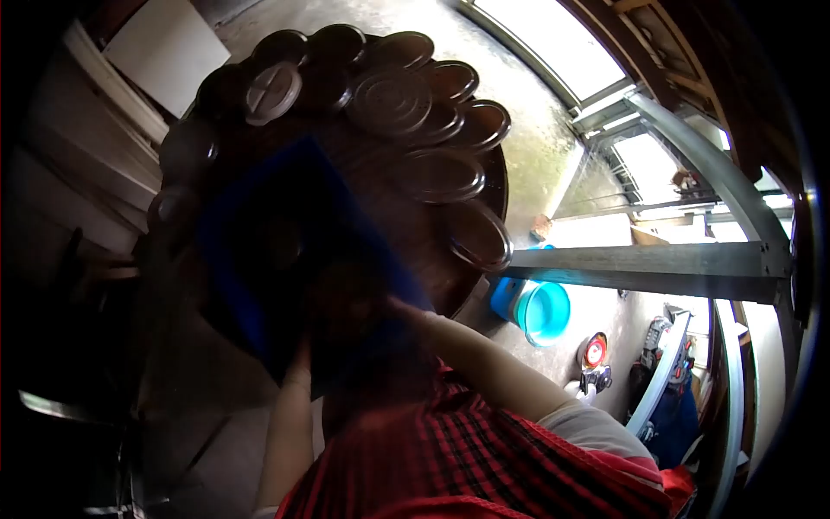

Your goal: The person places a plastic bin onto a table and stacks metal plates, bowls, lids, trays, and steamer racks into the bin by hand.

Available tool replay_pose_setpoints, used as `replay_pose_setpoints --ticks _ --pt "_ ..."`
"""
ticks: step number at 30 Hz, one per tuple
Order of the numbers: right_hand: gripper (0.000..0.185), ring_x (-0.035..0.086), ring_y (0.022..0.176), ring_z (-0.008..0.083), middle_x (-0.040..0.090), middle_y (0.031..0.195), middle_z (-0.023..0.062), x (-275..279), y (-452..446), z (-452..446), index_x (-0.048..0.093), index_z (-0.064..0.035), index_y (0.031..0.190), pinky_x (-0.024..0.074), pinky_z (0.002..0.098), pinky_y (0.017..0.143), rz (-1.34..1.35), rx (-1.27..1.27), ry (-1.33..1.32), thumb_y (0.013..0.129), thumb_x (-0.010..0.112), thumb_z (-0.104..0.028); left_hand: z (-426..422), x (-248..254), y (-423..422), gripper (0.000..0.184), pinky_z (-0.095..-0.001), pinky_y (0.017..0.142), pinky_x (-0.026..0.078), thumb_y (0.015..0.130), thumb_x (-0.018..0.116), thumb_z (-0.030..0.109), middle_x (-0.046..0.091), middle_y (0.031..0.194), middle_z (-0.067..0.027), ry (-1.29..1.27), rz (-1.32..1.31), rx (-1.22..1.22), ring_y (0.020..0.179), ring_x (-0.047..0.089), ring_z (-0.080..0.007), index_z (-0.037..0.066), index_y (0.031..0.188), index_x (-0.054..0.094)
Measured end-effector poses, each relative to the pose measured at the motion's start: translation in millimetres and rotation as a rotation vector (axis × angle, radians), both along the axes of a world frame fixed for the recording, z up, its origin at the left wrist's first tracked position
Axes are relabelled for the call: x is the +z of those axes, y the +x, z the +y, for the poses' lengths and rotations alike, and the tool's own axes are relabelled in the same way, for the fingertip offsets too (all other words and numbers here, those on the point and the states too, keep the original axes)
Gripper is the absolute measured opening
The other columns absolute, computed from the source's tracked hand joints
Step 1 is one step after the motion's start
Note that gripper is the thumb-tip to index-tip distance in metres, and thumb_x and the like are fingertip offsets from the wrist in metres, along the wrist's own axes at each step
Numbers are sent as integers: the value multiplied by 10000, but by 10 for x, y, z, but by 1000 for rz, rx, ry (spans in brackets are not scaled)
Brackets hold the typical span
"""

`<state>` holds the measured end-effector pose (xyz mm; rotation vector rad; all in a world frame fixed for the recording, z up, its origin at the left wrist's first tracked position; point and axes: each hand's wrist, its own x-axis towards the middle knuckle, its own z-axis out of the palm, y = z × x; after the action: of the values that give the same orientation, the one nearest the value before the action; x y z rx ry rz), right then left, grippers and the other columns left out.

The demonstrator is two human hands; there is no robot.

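A round dark wooden table [363, 164] stands before me, with several clear round lids or dishes [441, 173] along its far and right edge. A blue-rimmed box or tray [346, 190] lies over its near part, its inside very dark. Both forearms reach into the near end of this box. My left hand [304, 342] is lost in shadow at the wrist. My right hand [389, 303] is at the box's near right part, dark and blurred. What either hand touches or holds cannot be made out. A pale round lid [273, 93] rests at the far left of the table.
A metal beam [640, 264] runs across the right side. Below it stand a turquoise basin [546, 313] and a red round object [594, 350] on the floor. A white panel [164, 56] is at the upper left.
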<state>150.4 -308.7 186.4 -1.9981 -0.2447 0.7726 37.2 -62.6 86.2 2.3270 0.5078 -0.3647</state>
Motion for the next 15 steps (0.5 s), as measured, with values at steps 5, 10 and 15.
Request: replay_pose_setpoints --ticks 5,10,15 --pt "230 576 877 233 588 1006 95 118 162 -188 597 -78 1028 480 323 766 -291 -190 237 824 536 -165 46 -176 -213 505 -351 893 406 868 567 162 485 1213 -109 -2 59 77 1069 477 -244 66 1320 363" --pt "151 570 891 217 575 938 81 115 753 -944 603 -18 910 475 312 737 -75 -602 646 771 571 -66 17 -330 -394 519 -340 887 406 867 576 169 481 1213 -97 -108 116 241 1063 476 -230 71 1327 357" --pt "209 544 864 250 569 935 118 -508 1820 -1854 593 -34 915 452 330 778 -233 -356 132 772 567 -184 -506 157 -310 424 -334 859 432 873 567 160 518 1171 -102 -401 20 503 1036 506 -225 59 1260 428"
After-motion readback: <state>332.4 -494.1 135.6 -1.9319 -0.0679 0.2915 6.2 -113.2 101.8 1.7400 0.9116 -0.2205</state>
